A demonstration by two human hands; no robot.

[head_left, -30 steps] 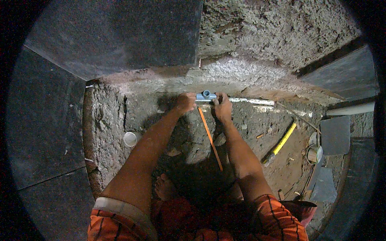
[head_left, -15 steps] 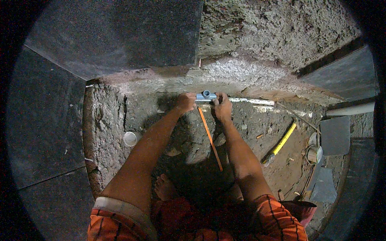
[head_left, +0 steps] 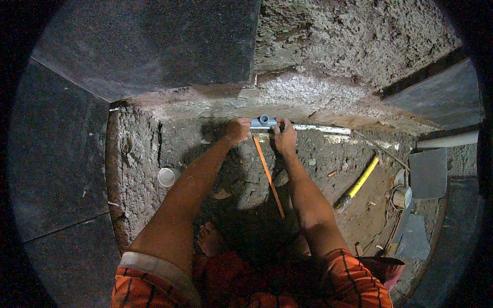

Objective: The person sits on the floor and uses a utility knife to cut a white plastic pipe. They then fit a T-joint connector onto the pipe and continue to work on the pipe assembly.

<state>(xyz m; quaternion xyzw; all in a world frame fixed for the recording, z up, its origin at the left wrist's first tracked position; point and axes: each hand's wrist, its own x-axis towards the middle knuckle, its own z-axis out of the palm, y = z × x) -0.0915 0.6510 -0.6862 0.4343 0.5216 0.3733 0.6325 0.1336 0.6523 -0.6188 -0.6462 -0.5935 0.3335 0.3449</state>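
A blue-grey plastic pipe tee is held close to the foot of the rough wall, its round branch opening facing up. My left hand is closed around its left end, fingers wrapped out of sight. At the other end my right hand pinches the fitting between thumb and fingers. A white pipe lies along the wall base to the right of my right hand; whether it joins the tee is hidden. Just below the tee, between my forearms, a thin orange strip rests on the dirt.
A yellow-handled tool lies on the dirt to the right. A white round pipe opening shows at left, and another round pipe end at right, beside loose dark tile pieces. My bare foot is below my left forearm.
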